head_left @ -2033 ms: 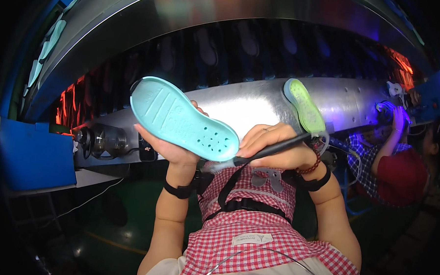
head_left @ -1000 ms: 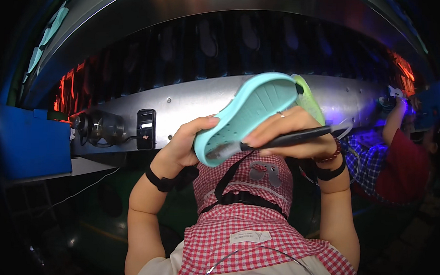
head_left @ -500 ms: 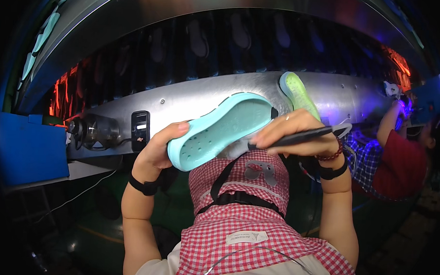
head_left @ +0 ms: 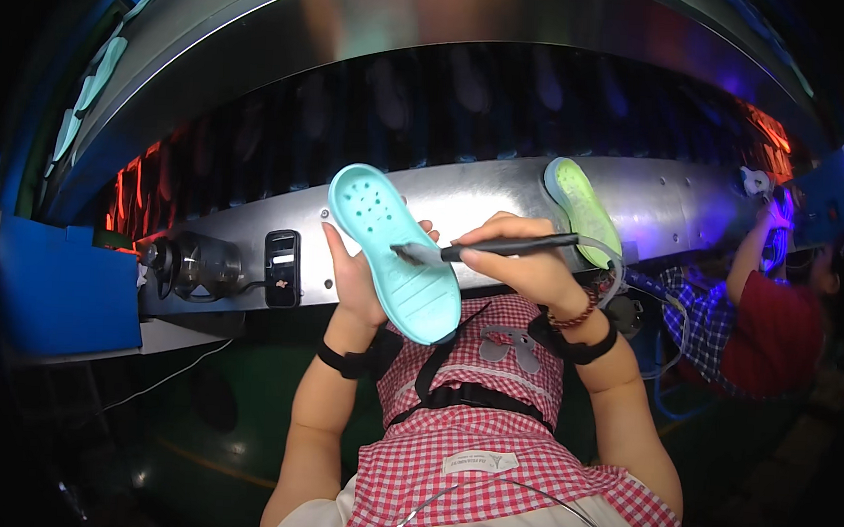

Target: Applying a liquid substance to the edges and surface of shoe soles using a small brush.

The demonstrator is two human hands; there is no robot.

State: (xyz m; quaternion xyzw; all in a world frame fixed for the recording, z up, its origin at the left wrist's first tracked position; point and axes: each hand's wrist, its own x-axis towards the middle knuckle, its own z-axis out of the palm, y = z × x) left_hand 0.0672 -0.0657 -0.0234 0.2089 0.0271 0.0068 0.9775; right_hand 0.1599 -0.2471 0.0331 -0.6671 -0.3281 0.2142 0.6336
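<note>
My left hand [head_left: 353, 281] holds a turquoise shoe sole [head_left: 412, 287] from beneath and along its left edge, with some fingertips showing past its right side. The sole's holed end points away from me, and its grooved end is close to my apron. In my right hand [head_left: 527, 266] is a brush [head_left: 507, 247] with a black handle and a clear tube running from its back end. Its pale bristles touch the middle of the sole. A second sole [head_left: 584, 209], yellow-green with a blue edge, lies on the metal ledge to the right of my right hand.
A phone [head_left: 282, 269] and a clear jar [head_left: 201, 265] stand on the metal ledge [head_left: 501, 187] at left. Beyond it runs a dark conveyor [head_left: 429, 108] bearing soles. A blue box [head_left: 68, 290] is far left. Another person [head_left: 769, 307] works at far right, under purple light.
The turquoise sole has been turned so its holed end points away instead of toward the lower left. My left hand moved right. The brush went from the sole's edge onto its middle.
</note>
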